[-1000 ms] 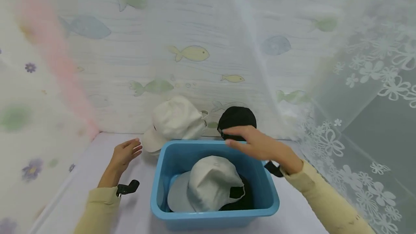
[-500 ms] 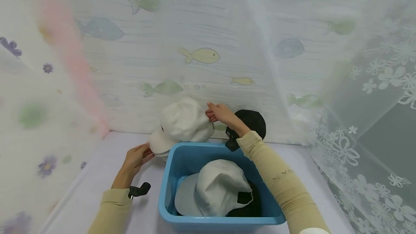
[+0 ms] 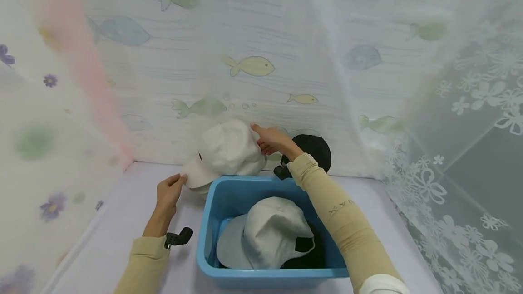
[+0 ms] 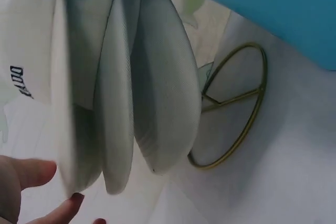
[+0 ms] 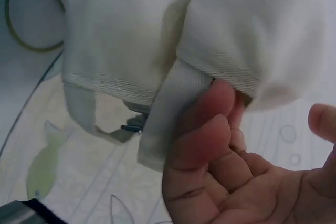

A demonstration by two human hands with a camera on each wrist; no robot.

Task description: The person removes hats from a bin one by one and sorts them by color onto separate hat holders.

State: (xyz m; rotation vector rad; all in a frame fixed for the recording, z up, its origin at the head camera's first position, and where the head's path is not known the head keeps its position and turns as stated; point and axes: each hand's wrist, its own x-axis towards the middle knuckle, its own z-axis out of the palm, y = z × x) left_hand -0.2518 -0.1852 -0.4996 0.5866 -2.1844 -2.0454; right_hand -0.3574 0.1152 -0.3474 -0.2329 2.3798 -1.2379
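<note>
A white cap point(image 3: 229, 149) sits on top of a stack of pale caps behind the blue bin. The left wrist view shows three brims point(image 4: 116, 129) one behind another and dark lettering point(image 4: 20, 81) on the outer cap. My left hand point(image 3: 168, 192) pinches the edge of the top cap's brim between thumb and fingers. At the cap's back my right hand point(image 3: 275, 141) has its fingers point(image 5: 210, 140) curled up under the lower edge by the back strap point(image 5: 163, 124), its thumb standing apart. Another strap with a metal buckle point(image 5: 135, 124) hangs beside it.
The blue bin point(image 3: 273, 274) in front holds a light grey cap point(image 3: 269, 228) over a dark one point(image 3: 302, 261). A black cap point(image 3: 314, 149) stands behind my right wrist. A brass-coloured ring stand point(image 4: 262, 90) shows under the stack. Fish-printed curtain point(image 3: 253, 66) hangs behind.
My right hand moved left from over the bin and black cap to the white cap's back. My left hand came right and took hold of the brim.
</note>
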